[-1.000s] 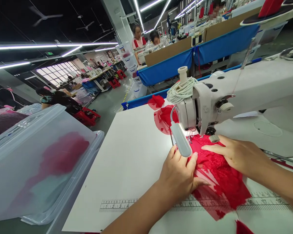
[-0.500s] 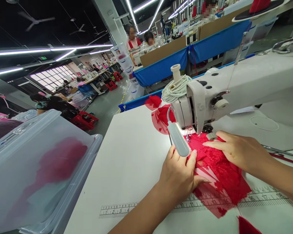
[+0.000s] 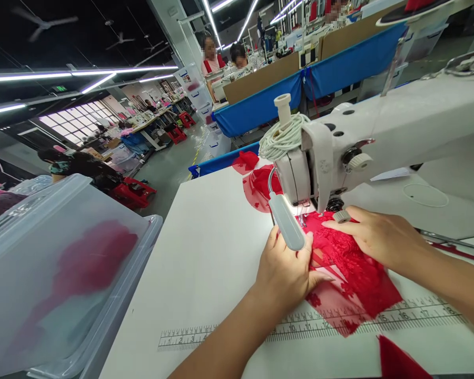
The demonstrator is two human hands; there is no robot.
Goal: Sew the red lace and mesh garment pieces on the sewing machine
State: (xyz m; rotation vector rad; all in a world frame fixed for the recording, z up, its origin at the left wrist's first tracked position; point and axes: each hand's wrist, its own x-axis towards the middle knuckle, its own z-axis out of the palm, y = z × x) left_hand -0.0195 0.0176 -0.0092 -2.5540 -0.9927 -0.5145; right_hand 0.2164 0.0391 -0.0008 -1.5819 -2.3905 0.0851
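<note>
Red lace mid-seam at the needle, by the look of it.
Bench (image 3: 205, 252) carries machine (image 3: 379, 137); lace (image 3: 355, 273) lies under its foot, mostly on the near side, so likely unsewn; left hand (image 3: 288, 271) and right hand (image 3: 375, 237) press it flat, grip released.

A translucent plastic bin (image 3: 63, 273) stood at the left edge of the white table (image 3: 205, 252), with red cloth (image 3: 90, 258) dim behind its wall. A printed ruler (image 3: 189, 334) ran along the table's near side. Beyond hung blue cloth screens (image 3: 351, 68) under a cardboard panel (image 3: 260, 79). Two people (image 3: 209, 55) sat far back, red stools (image 3: 136, 190) stood on the aisle floor, and strip lights (image 3: 82, 72) glowed overhead
</note>
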